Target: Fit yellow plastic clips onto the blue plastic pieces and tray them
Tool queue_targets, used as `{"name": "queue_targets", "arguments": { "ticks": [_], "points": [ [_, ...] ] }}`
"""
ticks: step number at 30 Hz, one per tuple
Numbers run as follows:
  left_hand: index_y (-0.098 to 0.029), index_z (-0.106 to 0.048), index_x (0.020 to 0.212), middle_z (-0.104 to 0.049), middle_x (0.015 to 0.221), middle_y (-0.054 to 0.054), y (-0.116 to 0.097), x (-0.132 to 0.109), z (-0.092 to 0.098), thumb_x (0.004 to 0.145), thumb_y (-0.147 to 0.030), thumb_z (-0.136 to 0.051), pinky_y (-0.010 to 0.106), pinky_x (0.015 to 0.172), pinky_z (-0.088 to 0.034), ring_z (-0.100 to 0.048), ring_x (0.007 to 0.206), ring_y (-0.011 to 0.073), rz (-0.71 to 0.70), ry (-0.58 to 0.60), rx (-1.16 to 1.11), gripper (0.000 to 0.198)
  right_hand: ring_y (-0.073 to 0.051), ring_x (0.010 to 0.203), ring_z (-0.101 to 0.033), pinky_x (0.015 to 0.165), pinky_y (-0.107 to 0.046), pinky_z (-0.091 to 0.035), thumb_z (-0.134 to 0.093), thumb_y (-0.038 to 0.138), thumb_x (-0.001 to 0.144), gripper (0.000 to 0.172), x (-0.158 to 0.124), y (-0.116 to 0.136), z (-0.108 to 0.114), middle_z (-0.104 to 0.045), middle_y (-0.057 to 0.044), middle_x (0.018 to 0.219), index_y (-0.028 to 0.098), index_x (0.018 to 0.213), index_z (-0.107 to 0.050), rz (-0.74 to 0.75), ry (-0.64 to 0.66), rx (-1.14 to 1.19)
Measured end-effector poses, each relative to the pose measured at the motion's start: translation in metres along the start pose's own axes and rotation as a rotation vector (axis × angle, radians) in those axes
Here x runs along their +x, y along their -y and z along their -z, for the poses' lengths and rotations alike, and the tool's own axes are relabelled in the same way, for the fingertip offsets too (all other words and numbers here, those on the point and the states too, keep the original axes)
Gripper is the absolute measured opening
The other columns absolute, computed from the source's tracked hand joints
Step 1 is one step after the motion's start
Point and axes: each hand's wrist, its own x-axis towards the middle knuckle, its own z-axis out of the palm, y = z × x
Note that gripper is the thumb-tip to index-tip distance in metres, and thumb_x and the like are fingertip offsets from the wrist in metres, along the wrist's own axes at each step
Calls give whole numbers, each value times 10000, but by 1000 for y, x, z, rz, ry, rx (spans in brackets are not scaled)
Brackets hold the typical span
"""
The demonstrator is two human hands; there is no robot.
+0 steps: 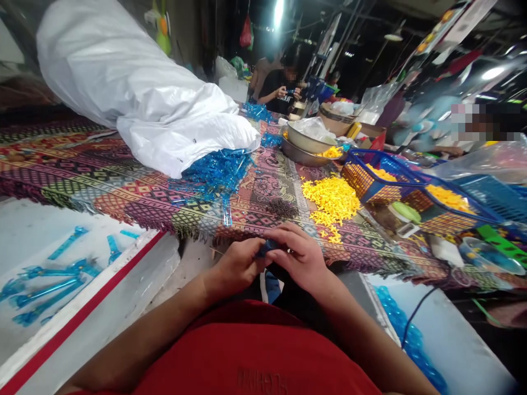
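Close together at the table's front edge, my left hand and my right hand both grip a small blue plastic part. My fingers cover most of it, so its exact kind is hidden. Just beyond my hands lies a small heap of dark screws or similar tiny pieces. A pile of small yellow plastic pieces is spread to the right of it. Translucent blue plastic pieces spill from the mouth of a large white sack at the back left.
A patterned cloth covers the table. Blue baskets with yellow pieces and stacked bowls stand at the right. White foam boxes with blue parts flank me, at left and right. Other people sit across and at the right.
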Motion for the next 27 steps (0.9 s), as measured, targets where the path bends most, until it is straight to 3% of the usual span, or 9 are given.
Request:
{"name": "queue_targets", "arguments": {
  "ticks": [4, 7, 9, 12, 15, 17, 21, 24, 27],
  "points": [
    [-161, -508, 737, -582, 697, 29, -3, -6, -8, 869, -267, -423, 233, 569, -381, -519, 619, 125, -4, 6, 147, 190, -159, 741, -568, 650, -287, -475, -516, 235, 860, 120, 2, 7, -11, -612, -46, 773, 184, 922, -605, 67, -10, -24],
    [-171, -548, 798, -615, 744, 44, 13, -20, 14, 879, -287, -405, 260, 644, -425, -568, 689, 152, 41, 3, 328, 202, -154, 748, -575, 669, -290, -479, -544, 263, 839, 149, 2, -2, -23, -621, -49, 810, 185, 956, -592, 44, 14, 52],
    [-186, -578, 928, -645, 893, 70, 33, -36, 48, 856, -320, -445, 315, 774, -445, -597, 843, 200, 135, -77, 539, 202, -140, 704, -583, 645, -282, -484, -567, 314, 819, 216, 2, -16, -24, -632, -46, 842, 194, 998, -585, -78, 5, 141],
    [-223, -580, 971, -640, 1002, 57, 69, -71, 119, 820, -353, -476, 374, 839, -455, -594, 958, 255, 536, -282, 932, 225, -117, 570, -554, 532, -252, -450, -546, 369, 821, 272, 0, -42, -14, -644, -28, 753, 189, 1021, -582, -384, -124, 267],
    [-179, -584, 831, -635, 805, 81, 95, -110, 180, 791, -306, -474, 480, 699, -484, -621, 812, 324, 748, -328, 1033, 172, -104, 468, -477, 460, -238, -384, -581, 403, 792, 300, -9, -69, -1, -619, 2, 598, 176, 987, -598, -539, -241, 334],
    [-193, -549, 695, -597, 669, 37, 103, -128, 202, 753, -309, -513, 465, 667, -499, -628, 775, 310, 932, -259, 1085, 135, -107, 465, -476, 457, -238, -373, -604, 406, 775, 294, -15, -82, 2, -617, 4, 572, 175, 957, -607, -581, -270, 390],
    [-196, -583, 757, -652, 808, 56, 92, -115, 191, 758, -376, -508, 480, 707, -497, -622, 877, 336, 955, -250, 1099, 195, -105, 461, -490, 450, -229, -358, -636, 378, 752, 256, -23, -96, -3, -626, 0, 561, 168, 898, -627, -634, -279, 470],
    [-204, -627, 995, -681, 1004, 56, 67, -61, 150, 830, -386, -418, 375, 842, -476, -628, 942, 250, 655, -403, 825, 323, -107, 471, -506, 438, -221, -338, -653, 359, 735, 241, -25, -101, -8, -626, -3, 557, 162, 873, -635, -654, -303, 508],
    [-200, -639, 1011, -683, 1034, 62, 48, 3, 106, 841, -314, -390, 320, 858, -458, -624, 973, 222, 478, -236, 740, 322, -105, 462, -498, 429, -218, -324, -658, 358, 722, 240, -24, -103, -8, -621, 2, 544, 162, 859, -633, -661, -307, 517]
  ]
}}
